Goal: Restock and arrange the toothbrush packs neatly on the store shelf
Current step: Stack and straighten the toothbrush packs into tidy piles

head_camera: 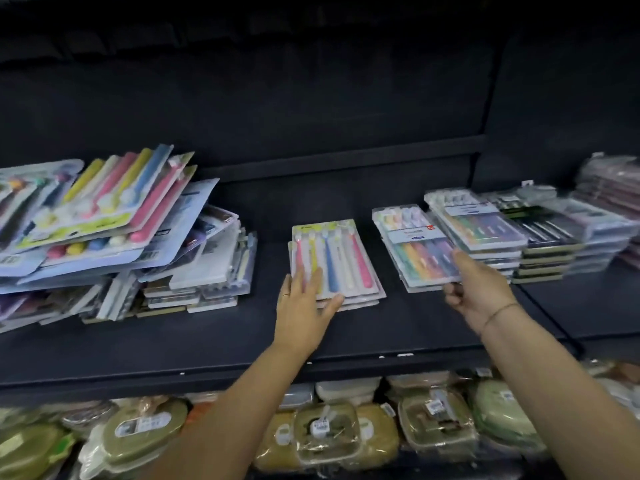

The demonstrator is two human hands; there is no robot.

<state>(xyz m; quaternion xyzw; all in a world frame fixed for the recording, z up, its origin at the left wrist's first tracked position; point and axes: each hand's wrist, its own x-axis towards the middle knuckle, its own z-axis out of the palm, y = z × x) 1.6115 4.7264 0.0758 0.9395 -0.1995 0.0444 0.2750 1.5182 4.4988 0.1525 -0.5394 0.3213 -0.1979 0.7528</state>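
Observation:
A small stack of toothbrush packs (341,258) with pink, yellow, blue and white brushes lies flat in the middle of the dark shelf (214,341). My left hand (304,306) rests on its near left corner, fingers straight on top and thumb along the front edge. To the right lies a stack of multicolour packs (412,247). My right hand (478,289) grips that stack's near right corner, thumb on top and fingers curled under. A messy heap of mixed packs (104,230) fills the shelf's left side.
More neat stacks of packs (540,237) run along the right of the shelf, with wrapped dark items (609,188) at the far right. The lower shelf holds wrapped green and tan boxes (325,431). A dark back panel stands behind the shelf.

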